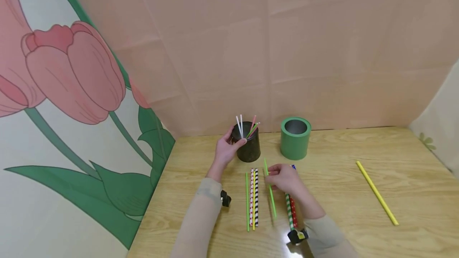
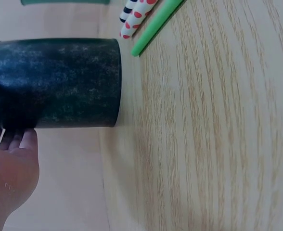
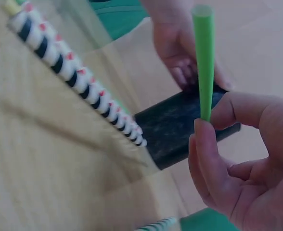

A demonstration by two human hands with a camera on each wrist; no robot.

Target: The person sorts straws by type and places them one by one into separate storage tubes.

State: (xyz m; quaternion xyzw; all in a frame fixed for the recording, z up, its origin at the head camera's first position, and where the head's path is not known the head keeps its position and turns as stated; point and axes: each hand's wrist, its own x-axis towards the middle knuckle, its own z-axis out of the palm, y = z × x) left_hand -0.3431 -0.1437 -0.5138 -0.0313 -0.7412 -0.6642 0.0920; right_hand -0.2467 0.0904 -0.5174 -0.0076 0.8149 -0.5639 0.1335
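Note:
My left hand [image 1: 226, 149] grips a black cup [image 1: 251, 151] by its rim, thumb at the front edge. White, pink and green straws [image 1: 241, 126] stand inside the cup. In front of it, my right hand [image 1: 285, 178] pinches a plain green straw [image 1: 271, 199] between thumb and fingertips. The right wrist view shows this green straw [image 3: 205, 62] raised above the table, one open end toward the camera. Left of it lie another green straw [image 1: 247, 214], a red-dotted white straw [image 1: 251, 198], a thin yellow straw [image 1: 254, 218] and a black-striped straw [image 1: 256, 200], side by side.
A green cup [image 1: 295, 146] stands right of the black one. Partly hidden under my right forearm lie a green-striped straw [image 1: 289, 212] and a red dotted straw [image 1: 294, 215]. A thick yellow straw [image 1: 376, 192] lies far right on the wooden table [image 1: 337, 194]. Behind hangs a pinkish sheet [image 1: 229, 51].

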